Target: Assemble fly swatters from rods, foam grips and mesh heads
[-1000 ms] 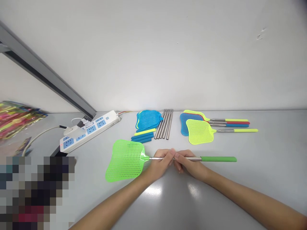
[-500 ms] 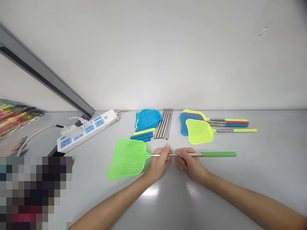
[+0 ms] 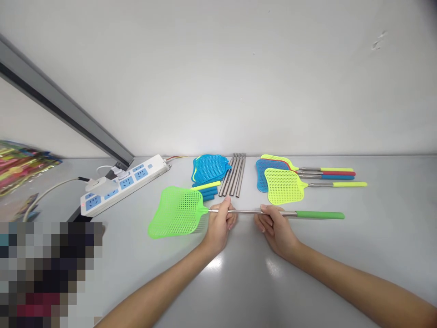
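Both hands grip a green fly swatter with a telescopic metal rod and a green handle sleeve, held level above the table. My left hand is closed around the thin rod just right of the mesh head. Farther right, my right hand pinches the thicker part of the rod, left of the sleeve. Bare rod shows between the two hands. Behind my left hand lie several metal tubes, a stack of blue swatter heads and several blue sleeves with a yellow sleeve.
Several finished-looking swatters lie at the back right, with a yellow swatter in front and a blue one behind. A white power strip with plugs stands at the left. Plastic-wrapped items lie at the far left. A wall rises behind the table.
My hands have moved apart, my left hand leftward and my right hand rightward, and more rod shows between them. The swatter sits slightly higher in view, its handle farther right.
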The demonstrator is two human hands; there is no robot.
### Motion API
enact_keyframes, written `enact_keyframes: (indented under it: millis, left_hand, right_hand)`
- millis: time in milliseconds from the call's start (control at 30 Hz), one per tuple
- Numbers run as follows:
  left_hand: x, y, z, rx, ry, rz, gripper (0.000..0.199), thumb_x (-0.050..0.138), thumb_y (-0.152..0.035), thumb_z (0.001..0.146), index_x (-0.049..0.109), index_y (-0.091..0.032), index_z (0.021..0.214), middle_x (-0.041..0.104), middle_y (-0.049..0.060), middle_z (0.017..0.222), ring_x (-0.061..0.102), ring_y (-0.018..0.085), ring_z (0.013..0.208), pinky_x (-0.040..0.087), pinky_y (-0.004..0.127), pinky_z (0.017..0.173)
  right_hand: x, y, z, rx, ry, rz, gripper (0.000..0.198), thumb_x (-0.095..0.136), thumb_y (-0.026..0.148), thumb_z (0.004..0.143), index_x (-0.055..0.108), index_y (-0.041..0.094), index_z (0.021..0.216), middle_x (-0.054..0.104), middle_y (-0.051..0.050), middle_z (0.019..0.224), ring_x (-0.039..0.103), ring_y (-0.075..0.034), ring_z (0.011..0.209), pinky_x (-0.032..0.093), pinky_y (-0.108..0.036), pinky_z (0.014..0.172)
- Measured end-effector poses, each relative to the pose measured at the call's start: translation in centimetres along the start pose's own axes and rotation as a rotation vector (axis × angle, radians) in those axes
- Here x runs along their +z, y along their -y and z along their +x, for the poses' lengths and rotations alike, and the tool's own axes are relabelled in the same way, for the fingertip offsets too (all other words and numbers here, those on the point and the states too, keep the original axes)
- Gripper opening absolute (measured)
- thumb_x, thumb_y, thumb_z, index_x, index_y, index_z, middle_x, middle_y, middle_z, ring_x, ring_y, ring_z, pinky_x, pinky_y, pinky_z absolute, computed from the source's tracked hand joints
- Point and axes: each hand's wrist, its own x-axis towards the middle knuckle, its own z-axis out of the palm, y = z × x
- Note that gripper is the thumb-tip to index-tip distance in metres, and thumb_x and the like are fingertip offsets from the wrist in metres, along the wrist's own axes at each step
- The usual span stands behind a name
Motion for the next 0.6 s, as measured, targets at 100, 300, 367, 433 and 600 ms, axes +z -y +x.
enact_keyframes:
  millis: [100,300,367,433,600]
  left_hand:
    - [-0.05,-0.08,-0.02,0.031,-0.018,0.001,0.052,0.045,-0.039,0.082,0.022,-0.018,0.041,0.022,-0.008,0.032,0.023,0.005,0.033,0.028,0.023,0.045]
    - [-0.11,0.08,-0.18,0.058,0.062,0.015,0.050,0.045,-0.038,0.083,0.025,-0.017,0.043,0.022,-0.008,0.033,0.023,0.005,0.034,0.026,0.023,0.044]
    - [-0.22,0.25,-0.21,0.057,0.079,0.041,0.050,0.044,-0.039,0.084,0.025,-0.017,0.043,0.022,-0.007,0.034,0.024,0.005,0.035,0.026,0.023,0.044]
    - [-0.34,0.37,-0.22,0.050,0.093,0.063,0.050,0.043,-0.040,0.084,0.025,-0.017,0.044,0.022,-0.007,0.035,0.025,0.005,0.036,0.025,0.023,0.044]
    - [-0.30,0.10,-0.57,0.021,0.213,0.255,0.049,0.043,-0.044,0.083,0.029,-0.018,0.044,0.028,-0.006,0.039,0.030,0.007,0.040,0.025,0.023,0.044]
  right_hand:
    - [-0.12,0.03,0.09,-0.011,0.022,-0.001,0.045,0.050,0.021,0.076,0.030,0.021,0.036,0.019,0.006,0.031,0.029,-0.010,0.037,0.024,-0.027,0.045]
    - [-0.21,0.10,0.39,-0.023,0.074,0.051,0.044,0.048,0.020,0.076,0.031,0.020,0.035,0.019,0.006,0.031,0.030,-0.010,0.037,0.024,-0.027,0.046]
    - [-0.24,0.09,0.45,-0.017,0.077,0.053,0.044,0.048,0.021,0.076,0.031,0.020,0.035,0.019,0.006,0.031,0.032,-0.010,0.037,0.025,-0.027,0.047]
    - [-0.25,0.07,0.47,-0.012,0.082,0.040,0.044,0.048,0.021,0.076,0.031,0.020,0.036,0.020,0.006,0.031,0.033,-0.010,0.038,0.026,-0.027,0.047]
    - [-0.21,0.04,0.28,0.014,0.244,-0.156,0.043,0.047,0.028,0.081,0.036,0.019,0.040,0.029,0.005,0.034,0.039,-0.011,0.041,0.028,-0.026,0.048]
